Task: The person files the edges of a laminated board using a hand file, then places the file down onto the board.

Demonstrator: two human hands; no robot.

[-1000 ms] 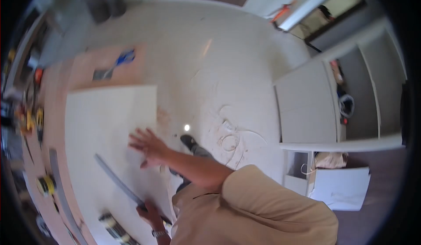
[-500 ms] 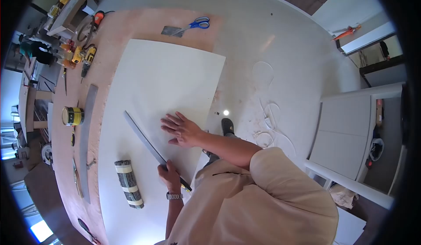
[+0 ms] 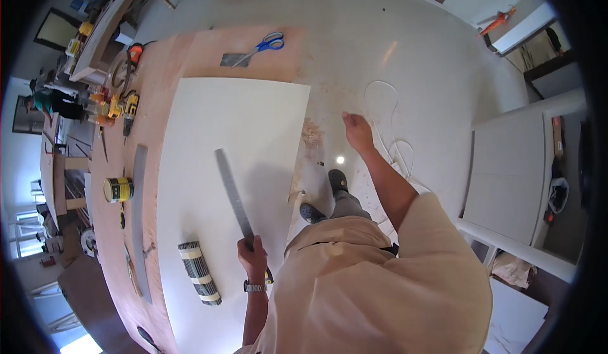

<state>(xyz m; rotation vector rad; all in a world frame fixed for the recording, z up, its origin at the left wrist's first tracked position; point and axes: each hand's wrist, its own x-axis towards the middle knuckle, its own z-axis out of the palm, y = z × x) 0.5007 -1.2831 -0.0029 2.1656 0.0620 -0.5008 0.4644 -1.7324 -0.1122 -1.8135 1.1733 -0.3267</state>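
My left hand, with a watch at its wrist, is closed around the near end of a long grey strip. The strip points away over the white board, and a black and yellow end shows below the hand. My right hand is over the floor beyond the board's right edge. Its fingers are curled together, and what they hold, if anything, is hidden. A striped roll lies on the board, left of my left hand.
The wooden table bears scissors, a yellow drill, a tin and a second grey strip. A white cable lies on the floor. Cabinets stand at right; a person is at far left.
My right hand has lifted off the white board and moved right over the floor, its fingers now curled. The strip in my left hand has turned to point more straight ahead.
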